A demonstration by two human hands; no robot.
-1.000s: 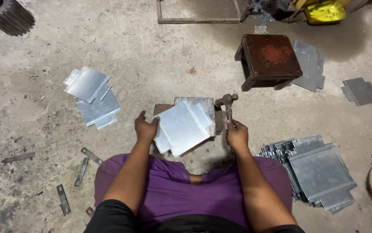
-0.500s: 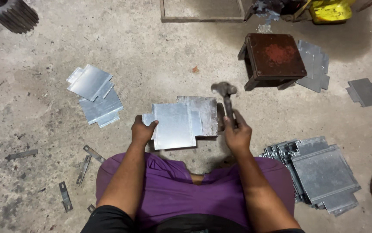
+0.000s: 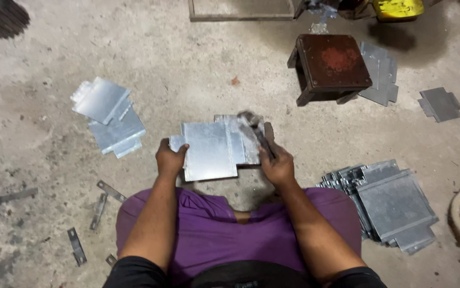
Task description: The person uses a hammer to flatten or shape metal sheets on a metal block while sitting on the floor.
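two hands work over the purple-clad lap at the bottom of the head view. left hand is closed on the left edge of the sheet metal piece, fingers curled over the rim, pinning it flat. right hand is wrapped fully round the handle of the hammer, whose blurred head sits over the sheet's right portion. the sheet lies on the concrete floor just ahead of the knees, apparently on a dark block that is mostly hidden. handling judgement: thin galvanised plate, light, stiff across the flat but springy, smooth and likely slippery, edges probably sharp; take hold at a side edge clear of the strike zone. near right, a stack of similar blanks. near left, loose metal strips. farther left, a small pile of sheets. far right, a rusty brown stool with more plates behind.
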